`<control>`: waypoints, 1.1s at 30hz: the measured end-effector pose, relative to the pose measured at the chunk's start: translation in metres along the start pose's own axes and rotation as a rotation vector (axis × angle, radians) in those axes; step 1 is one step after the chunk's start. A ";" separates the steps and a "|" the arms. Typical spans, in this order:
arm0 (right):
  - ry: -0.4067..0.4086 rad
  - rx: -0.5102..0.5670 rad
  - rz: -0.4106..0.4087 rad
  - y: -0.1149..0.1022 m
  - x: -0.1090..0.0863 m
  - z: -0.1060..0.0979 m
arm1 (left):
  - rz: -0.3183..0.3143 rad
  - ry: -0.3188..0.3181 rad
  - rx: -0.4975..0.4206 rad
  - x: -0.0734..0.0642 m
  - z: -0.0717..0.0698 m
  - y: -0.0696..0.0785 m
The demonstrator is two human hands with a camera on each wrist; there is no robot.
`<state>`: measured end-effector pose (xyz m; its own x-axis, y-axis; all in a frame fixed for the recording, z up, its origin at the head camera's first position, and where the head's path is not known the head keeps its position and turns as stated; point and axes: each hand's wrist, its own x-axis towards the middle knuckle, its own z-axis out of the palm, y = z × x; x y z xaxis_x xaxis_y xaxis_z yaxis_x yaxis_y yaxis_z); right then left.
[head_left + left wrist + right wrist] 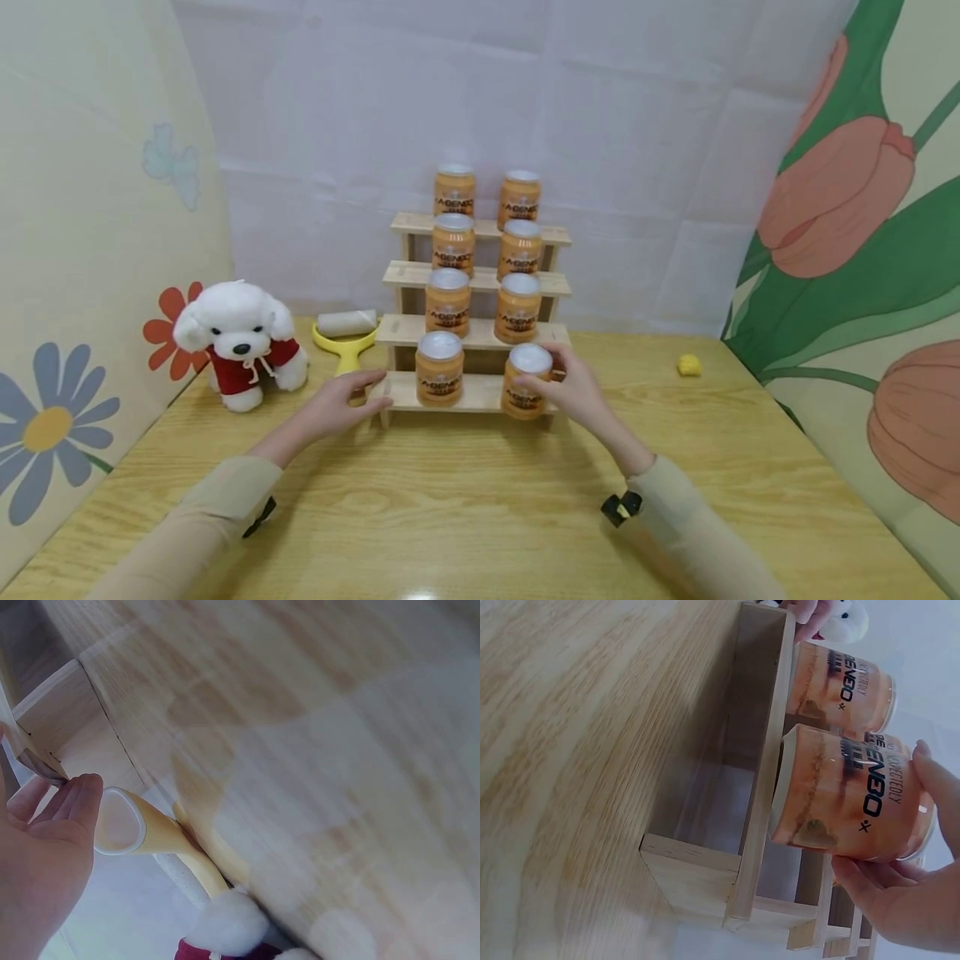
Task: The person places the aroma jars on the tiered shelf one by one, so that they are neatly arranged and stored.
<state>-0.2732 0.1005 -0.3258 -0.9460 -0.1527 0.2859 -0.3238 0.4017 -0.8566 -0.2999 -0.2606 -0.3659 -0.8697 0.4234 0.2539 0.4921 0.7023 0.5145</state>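
My right hand (pixel 573 387) grips an orange can (pixel 522 392) with a silver lid, thumb and fingers on its sides. The can stands at the right of the lowest step of a wooden tiered shelf (pixel 480 403); its base shows tilted against the board in the right wrist view. At the shelf's left end, my left hand (pixel 341 407) holds the end of the lowest step between thumb and fingers. Another orange can (pixel 439 379) is on the same step, left of the gripped one. Matching cans (pixel 447 310) stand in pairs on the higher steps.
A white plush dog (pixel 243 342) in a red top sits left of my left hand. Behind that hand lies a yellow-handled lint roller (pixel 347 333). Far right on the wooden table (pixel 450 508) is a small yellow lump (pixel 688 365). A white cloth (pixel 637 167) hangs behind the shelf.
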 end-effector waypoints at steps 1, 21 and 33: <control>0.002 -0.003 -0.002 0.000 0.002 0.001 | -0.001 0.001 -0.002 0.000 0.000 0.000; 0.014 -0.128 -0.067 0.000 0.012 0.003 | 0.000 0.000 0.012 0.002 -0.002 0.000; 0.002 -0.109 -0.116 0.000 0.017 0.002 | -0.044 -0.017 0.056 0.000 -0.007 0.005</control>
<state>-0.2892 0.0965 -0.3220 -0.9022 -0.2020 0.3810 -0.4304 0.4769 -0.7663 -0.2974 -0.2608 -0.3575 -0.8897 0.4013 0.2177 0.4557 0.7511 0.4777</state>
